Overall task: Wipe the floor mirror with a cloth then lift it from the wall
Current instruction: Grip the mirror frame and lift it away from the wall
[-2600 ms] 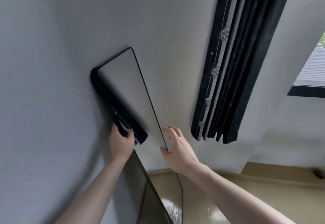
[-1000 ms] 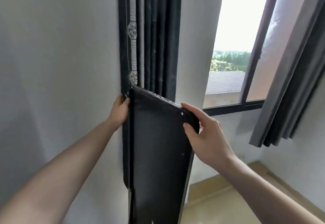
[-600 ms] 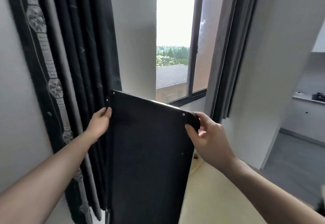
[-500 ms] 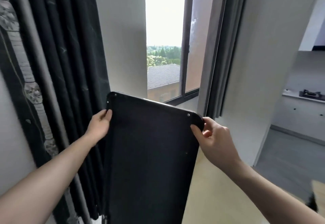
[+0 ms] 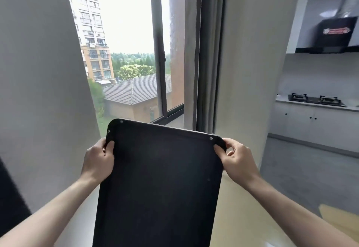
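Note:
The floor mirror (image 5: 161, 184) fills the lower middle of the head view with its black back panel facing me; small screws dot its rounded top corners. It stands upright, away from the wall, and its glass side is hidden. My left hand (image 5: 99, 159) grips its upper left edge. My right hand (image 5: 237, 159) grips its upper right corner, fingers curled over the rim. No cloth is in view.
A grey wall (image 5: 38, 91) stands at the left and a window (image 5: 132, 62) straight behind the mirror, with a grey curtain (image 5: 209, 52) beside it. A kitchen counter with a gas hob (image 5: 314, 100) and a range hood (image 5: 334, 35) lies at the right. Pale floor (image 5: 242, 213) shows below.
The mirror has come off the wall and turned its back to me. My view has swung right, from the dark curtain to the window and kitchen. Both hands kept their hold on the top corners.

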Action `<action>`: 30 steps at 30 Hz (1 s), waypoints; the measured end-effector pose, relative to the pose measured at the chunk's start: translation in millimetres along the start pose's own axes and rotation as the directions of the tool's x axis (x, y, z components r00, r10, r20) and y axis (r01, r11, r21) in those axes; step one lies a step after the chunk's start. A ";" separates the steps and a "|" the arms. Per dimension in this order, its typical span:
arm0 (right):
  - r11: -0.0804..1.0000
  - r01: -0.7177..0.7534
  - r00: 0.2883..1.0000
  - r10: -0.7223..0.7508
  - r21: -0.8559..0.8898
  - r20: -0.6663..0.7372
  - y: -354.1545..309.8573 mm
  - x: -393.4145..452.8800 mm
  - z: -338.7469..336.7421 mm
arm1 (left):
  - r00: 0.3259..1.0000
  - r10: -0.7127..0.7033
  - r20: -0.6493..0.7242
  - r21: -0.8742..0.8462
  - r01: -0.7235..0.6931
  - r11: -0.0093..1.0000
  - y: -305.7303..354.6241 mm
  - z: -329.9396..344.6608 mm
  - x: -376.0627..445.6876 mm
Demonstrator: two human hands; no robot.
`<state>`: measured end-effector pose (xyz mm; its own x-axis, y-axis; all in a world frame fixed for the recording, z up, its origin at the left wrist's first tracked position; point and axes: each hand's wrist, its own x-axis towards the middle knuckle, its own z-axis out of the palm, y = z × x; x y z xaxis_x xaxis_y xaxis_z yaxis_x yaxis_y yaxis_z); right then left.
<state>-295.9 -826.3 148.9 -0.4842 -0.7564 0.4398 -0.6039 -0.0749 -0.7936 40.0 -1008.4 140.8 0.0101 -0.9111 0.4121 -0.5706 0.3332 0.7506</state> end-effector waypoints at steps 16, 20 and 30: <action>0.972 0.128 0.950 -0.177 -0.197 -0.257 65.9 234.0 -68.9 | 0.984 0.174 -0.024 -0.165 -0.175 0.971 105.3 188.8 166.8; 0.962 0.088 0.943 -0.164 -0.258 -0.289 92.7 294.5 -72.7 | 0.978 0.210 -0.023 -0.208 -0.210 0.955 121.9 246.1 215.9; 0.939 -0.010 0.896 -0.144 -0.344 -0.421 171.2 428.2 -84.3 | 0.961 0.270 0.065 -0.246 -0.246 0.937 173.8 386.0 327.5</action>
<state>-660.0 -1108.2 236.9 -0.6131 -0.3933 0.6852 -0.7796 0.1607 -0.6053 -372.8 -1342.6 206.8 -0.1978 -0.8014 0.5644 -0.3352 0.5964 0.7294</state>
